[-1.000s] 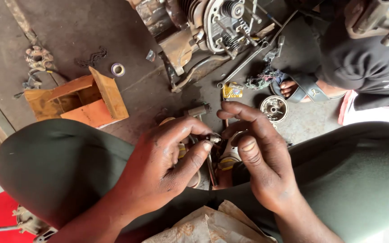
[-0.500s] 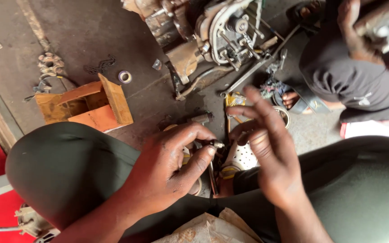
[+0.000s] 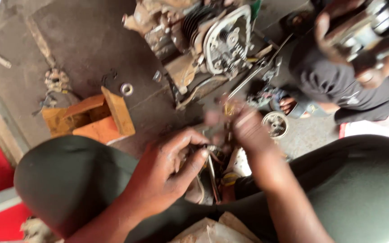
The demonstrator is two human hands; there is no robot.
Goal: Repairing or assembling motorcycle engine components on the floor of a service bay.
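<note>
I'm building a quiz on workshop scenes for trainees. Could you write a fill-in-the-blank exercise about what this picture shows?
1. The left hand pinches a small metal part between the person's ____.
2. The right hand is blurred and lifted toward the ____ on the floor ahead.
3. The wooden box left of the hands is coloured ____.
4. A metal ring lies on the floor just ____ the box.

Missing words: knees; engine; orange; above

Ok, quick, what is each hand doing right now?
Left hand: fingers curled shut, pinching a small metal part between the knees.
Right hand: motion-blurred above the part; open or closed cannot be told.
</note>
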